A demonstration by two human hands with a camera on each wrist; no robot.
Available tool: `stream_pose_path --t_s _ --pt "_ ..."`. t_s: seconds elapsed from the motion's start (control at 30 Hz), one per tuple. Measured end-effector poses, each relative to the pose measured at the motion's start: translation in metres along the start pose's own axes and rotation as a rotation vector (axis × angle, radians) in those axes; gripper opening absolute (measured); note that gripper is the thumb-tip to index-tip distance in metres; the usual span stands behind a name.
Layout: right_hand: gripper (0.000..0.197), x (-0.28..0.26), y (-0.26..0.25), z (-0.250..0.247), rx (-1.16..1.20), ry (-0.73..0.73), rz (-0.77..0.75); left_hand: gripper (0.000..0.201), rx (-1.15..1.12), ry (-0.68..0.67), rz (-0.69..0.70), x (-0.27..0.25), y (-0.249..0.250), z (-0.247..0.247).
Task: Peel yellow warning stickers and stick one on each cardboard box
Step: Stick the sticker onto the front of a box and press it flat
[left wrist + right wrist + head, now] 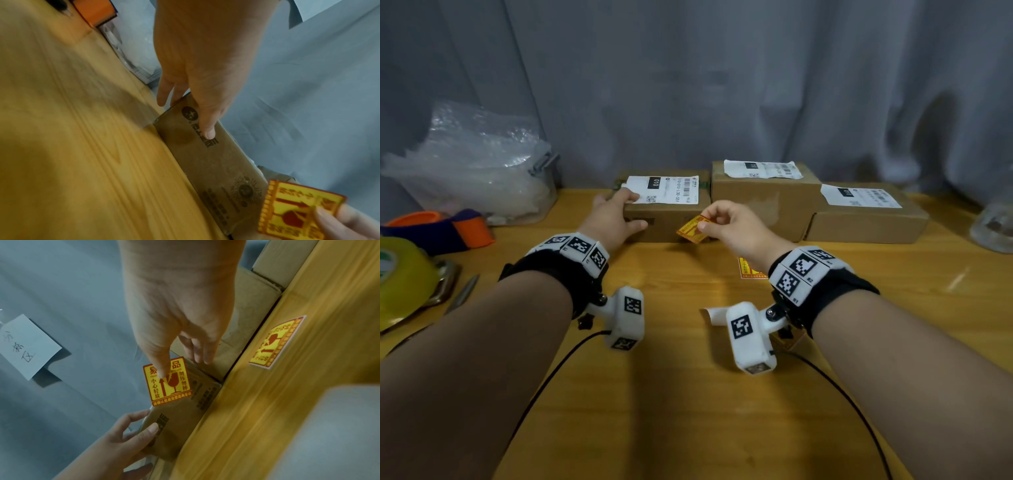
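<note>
Behind the right hand [729, 222] pinching a sticker [692, 229], the left hand [616, 214] grips a box [671, 219], fingertips hidden.

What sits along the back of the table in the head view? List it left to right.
bubble wrap → left cardboard box → middle cardboard box → right cardboard box → glass jar

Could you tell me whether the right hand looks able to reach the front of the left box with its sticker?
Probably yes: the right hand pinches the sticker just before the left box, nothing between.
</note>
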State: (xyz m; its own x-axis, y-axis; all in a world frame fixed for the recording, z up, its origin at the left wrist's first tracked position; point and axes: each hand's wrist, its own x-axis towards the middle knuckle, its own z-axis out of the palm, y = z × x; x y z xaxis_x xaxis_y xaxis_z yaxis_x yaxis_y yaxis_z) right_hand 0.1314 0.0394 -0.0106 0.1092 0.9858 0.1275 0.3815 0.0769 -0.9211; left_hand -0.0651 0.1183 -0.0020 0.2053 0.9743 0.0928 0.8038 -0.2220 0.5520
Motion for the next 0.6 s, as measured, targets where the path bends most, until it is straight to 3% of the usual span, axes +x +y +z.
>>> stream_pose_path --t_s 0.23,0.43,0.5,0.6 --pt "0.009 -0.003 -0.004 0.011 0.042 0.008 0.019 0.072 -0.078 -0.006 -0.018 -0.019 -0.005 -0.001" --pt "0.011 -0.011 -0.027 0.003 0.214 0.04 0.033 0.113 0.322 0.038 0.082 -0.032 0.001 -0.007" --pt "0.009 -0.013 -0.031 -0.005 0.257 0.024 0.069 0.117 0.415 0.083 0.135 -0.033 0.0 -0.008" --pt "0.008 -0.019 -0.033 -0.013 0.264 0.033 0.07 0.108 0.515 0.139 0.213 -0.035 -0.002 -0.009"
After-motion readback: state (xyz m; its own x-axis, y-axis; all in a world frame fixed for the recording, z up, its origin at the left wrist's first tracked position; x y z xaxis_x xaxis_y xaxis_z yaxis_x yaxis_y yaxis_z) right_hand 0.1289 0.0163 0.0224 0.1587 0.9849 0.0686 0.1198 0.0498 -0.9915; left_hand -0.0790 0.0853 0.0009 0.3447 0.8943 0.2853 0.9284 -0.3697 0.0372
